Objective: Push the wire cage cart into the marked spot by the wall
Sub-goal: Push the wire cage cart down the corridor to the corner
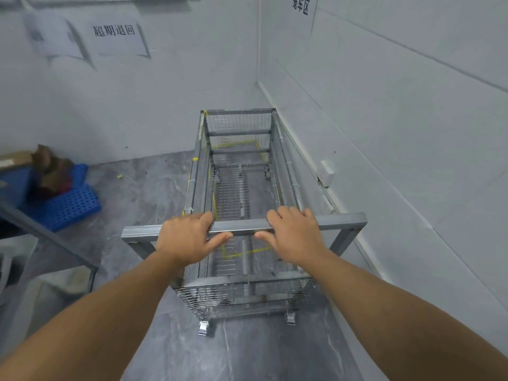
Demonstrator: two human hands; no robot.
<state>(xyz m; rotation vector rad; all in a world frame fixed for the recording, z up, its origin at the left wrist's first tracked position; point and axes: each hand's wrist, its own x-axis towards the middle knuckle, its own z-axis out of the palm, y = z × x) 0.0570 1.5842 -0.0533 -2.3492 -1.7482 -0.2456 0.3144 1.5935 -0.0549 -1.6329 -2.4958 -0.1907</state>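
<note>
Head cam, wide-angle, looks fwd/down, near room corner.

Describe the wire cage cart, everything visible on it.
The wire cage cart is a long, open-topped, empty box of grey metal bars with fine wire mesh sides and floor. It stands upright on small casters, lengthwise beside the right wall, its far end near the corner. Yellow floor tape shows through the mesh. The left hand and right hand both grip its near top bar.

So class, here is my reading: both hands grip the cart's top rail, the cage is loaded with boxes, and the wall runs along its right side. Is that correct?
One slip: the head view shows the wire cage cart empty, floor and yellow tape visible through its mesh. Left hand and right hand do grip the top rail; the wall runs along its right.
</note>
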